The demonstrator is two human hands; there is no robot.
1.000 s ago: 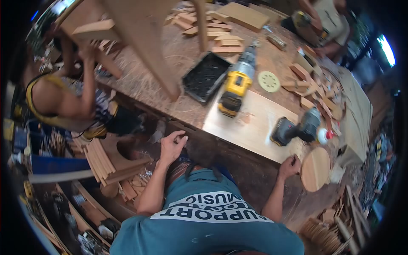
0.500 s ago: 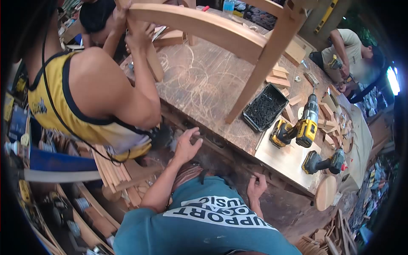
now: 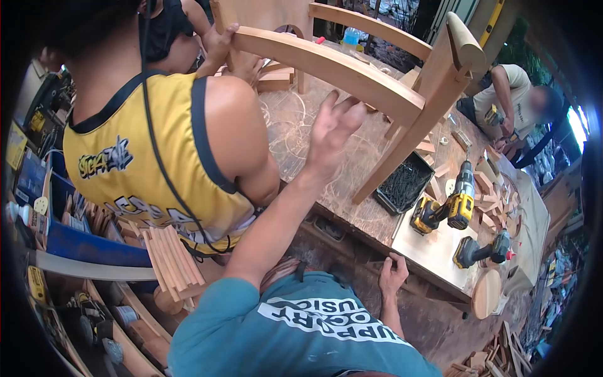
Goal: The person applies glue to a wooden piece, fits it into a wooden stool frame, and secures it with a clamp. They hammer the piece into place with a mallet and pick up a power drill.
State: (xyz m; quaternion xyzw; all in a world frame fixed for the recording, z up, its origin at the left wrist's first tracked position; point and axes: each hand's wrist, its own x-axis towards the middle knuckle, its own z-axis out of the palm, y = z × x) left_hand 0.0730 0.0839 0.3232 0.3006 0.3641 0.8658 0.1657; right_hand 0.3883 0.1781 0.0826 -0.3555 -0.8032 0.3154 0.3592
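Observation:
My left hand [image 3: 335, 135] is raised over the worktable [image 3: 295, 147], fingers stretched and apart, just below the curved rail of a wooden furniture frame [image 3: 339, 66]. Contact with the rail cannot be made out. Low by the table's front edge, my right hand [image 3: 394, 273] has loosely bent fingers, with nothing visible in them. The frame stands on the table, one slanting leg [image 3: 399, 151] near the front edge. At its far left end, the hands [image 3: 221, 44] of a person in a yellow sleeveless shirt are on the wood.
A black tray of dark screws [image 3: 405, 182] sits behind the leg. Two yellow-black drills [image 3: 461, 198] [image 3: 480, 248] lie on a pale board [image 3: 433, 251], beside wood offcuts [image 3: 487, 182]. Another person [image 3: 512, 100] works at the far right. Wood strips [image 3: 173, 264] are stacked at left.
My left hand has risen from in front of the table to beneath the frame's rail, its fingers spread. The yellow-shirted person appears further right and more upright. My right hand stays low.

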